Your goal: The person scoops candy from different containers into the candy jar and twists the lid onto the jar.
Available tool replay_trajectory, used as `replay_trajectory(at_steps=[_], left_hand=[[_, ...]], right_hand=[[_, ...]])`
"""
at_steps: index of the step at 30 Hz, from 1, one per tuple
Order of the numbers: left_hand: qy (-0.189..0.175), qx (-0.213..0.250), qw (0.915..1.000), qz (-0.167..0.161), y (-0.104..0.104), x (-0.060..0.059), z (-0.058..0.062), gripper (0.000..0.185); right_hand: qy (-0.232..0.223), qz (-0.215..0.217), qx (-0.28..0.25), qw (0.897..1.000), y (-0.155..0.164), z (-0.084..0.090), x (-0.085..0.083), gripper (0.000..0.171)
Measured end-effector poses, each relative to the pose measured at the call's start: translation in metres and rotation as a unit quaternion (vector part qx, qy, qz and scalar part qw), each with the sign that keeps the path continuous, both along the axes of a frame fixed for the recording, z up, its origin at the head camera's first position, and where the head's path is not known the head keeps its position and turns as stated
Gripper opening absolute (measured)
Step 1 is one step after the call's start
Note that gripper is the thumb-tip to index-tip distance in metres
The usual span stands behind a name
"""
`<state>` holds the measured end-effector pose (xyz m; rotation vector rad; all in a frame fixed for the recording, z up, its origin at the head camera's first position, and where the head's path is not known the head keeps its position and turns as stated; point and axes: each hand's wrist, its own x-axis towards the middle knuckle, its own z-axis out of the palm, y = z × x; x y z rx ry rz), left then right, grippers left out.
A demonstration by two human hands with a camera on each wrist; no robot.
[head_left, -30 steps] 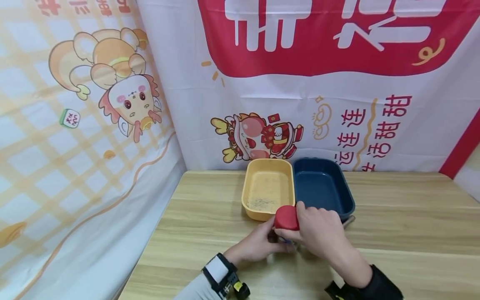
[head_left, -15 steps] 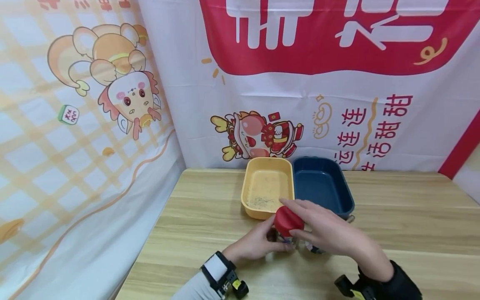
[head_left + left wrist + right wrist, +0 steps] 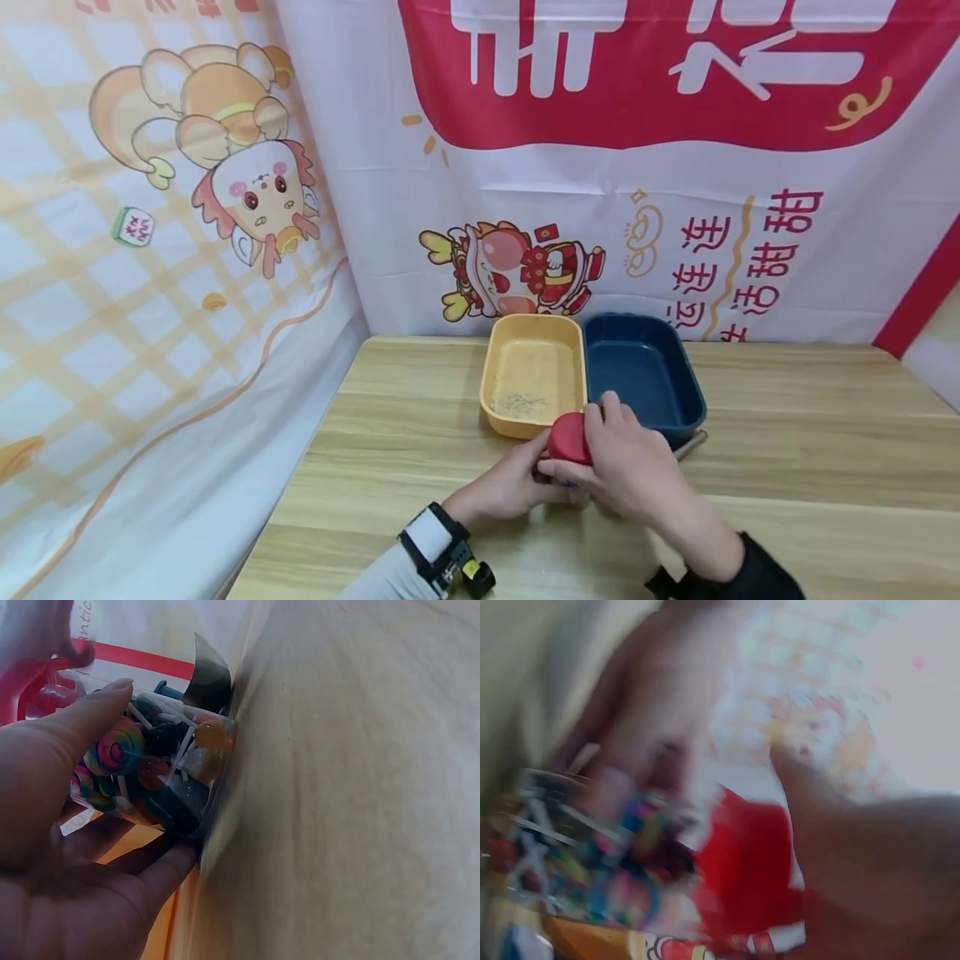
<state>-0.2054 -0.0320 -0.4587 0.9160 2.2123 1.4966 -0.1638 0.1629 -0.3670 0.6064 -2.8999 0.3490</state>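
A clear jar of colourful lollipops stands on the table, seen best in the left wrist view. In the head view its red lid shows above the hands, which hide most of the jar. My left hand grips the jar's side, thumb on one face and fingers on the other. My right hand holds the lid, with the thumb at its near edge and curled fingers over its right side. The right wrist view is blurred, with the lid beside the thumb.
A yellow bin and a dark blue bin stand side by side at the back of the wooden table, against a printed cloth. A metallic strip-like thing shows by the blue bin's near right corner, partly hidden.
Half a second ago the right hand's fingers were spread loosely over the lid and farther right. Now they are curled round it again. The left hand keeps its hold on the jar.
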Motion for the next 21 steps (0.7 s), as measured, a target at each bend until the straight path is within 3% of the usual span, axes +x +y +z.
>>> replay_trajectory(at_steps=[5,8,13,17,21], left_hand=[[0.000,-0.005,1.0000,0.008,-0.001,0.001,0.001,0.071],[0.001,-0.001,1.0000,0.005,-0.001,0.001,0.001,0.072],[0.016,-0.009,0.9998,0.008,0.001,0.001,0.000,0.074],[0.024,-0.021,0.9995,0.004,0.001,0.000,-0.001,0.071],[0.015,-0.025,0.9996,0.001,0.002,0.001,-0.001,0.063]], right_hand=[[-0.060,0.157,-0.066,0.984,0.022,0.016,0.000,0.075],[-0.045,0.177,-0.060,0.981,0.022,0.020,0.000,0.059],[0.034,0.127,-0.016,0.991,0.009,0.018,0.002,0.047],[0.116,0.059,0.012,0.991,0.000,0.009,0.004,0.047],[0.131,-0.002,-0.005,0.991,-0.007,-0.001,-0.003,0.056]])
